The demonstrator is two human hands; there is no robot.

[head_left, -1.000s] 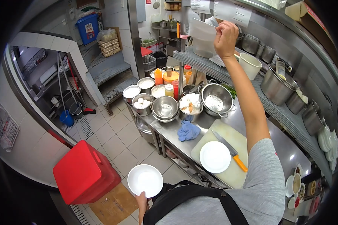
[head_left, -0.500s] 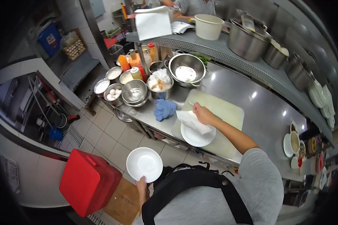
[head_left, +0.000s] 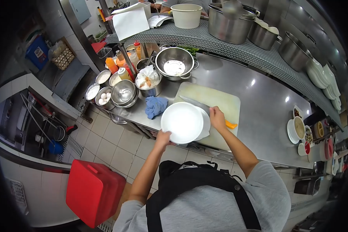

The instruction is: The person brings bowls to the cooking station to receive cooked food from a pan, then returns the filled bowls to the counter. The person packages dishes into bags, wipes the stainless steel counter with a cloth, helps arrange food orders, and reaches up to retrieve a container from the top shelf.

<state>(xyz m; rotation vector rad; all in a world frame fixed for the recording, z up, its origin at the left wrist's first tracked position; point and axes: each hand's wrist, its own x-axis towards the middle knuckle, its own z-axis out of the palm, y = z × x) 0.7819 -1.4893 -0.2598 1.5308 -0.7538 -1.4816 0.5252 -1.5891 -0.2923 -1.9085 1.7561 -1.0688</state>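
Observation:
My left hand [head_left: 164,138] grips the rim of a white bowl [head_left: 182,123], held up over the counter's front edge. Behind it, a second white bowl [head_left: 205,124] is partly covered. Close to that bowl's right side is my right hand [head_left: 217,116], its fingers curled closed; whatever they may hold is hidden. A knife lies on the pale cutting board [head_left: 224,98], its blade [head_left: 196,103] and yellow handle [head_left: 231,125] showing on either side of my right hand. To the left of the bowls is a crumpled blue cloth [head_left: 155,107].
Steel mixing bowls [head_left: 123,92], a bowl of eggs [head_left: 103,98] and a colander [head_left: 174,63] crowd the counter's left end. A steel shelf [head_left: 205,34] with pots runs above the back. A red bin [head_left: 91,189] stands on the floor at left.
My left hand has raised the bowl from beside the counter, up and right, in front of the other bowl. The white sheet in my right hand is no longer clearly visible.

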